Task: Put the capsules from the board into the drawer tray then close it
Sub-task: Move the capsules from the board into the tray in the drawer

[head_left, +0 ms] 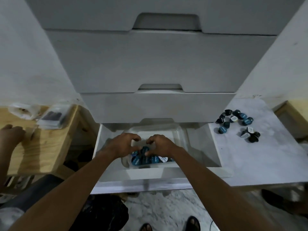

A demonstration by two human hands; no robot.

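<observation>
Both hands over clear plastic tray — round glossy capsules inside

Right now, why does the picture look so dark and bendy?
In the head view the light is dim and flat, so the capsules on the white board look nearly black; the wide lens bows the drawer fronts outward; both hands over the tray look slightly soft.

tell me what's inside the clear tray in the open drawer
The clear tray holds a pile of blue capsules at its near end. Both hands cover part of the pile, so no count is possible.
</observation>
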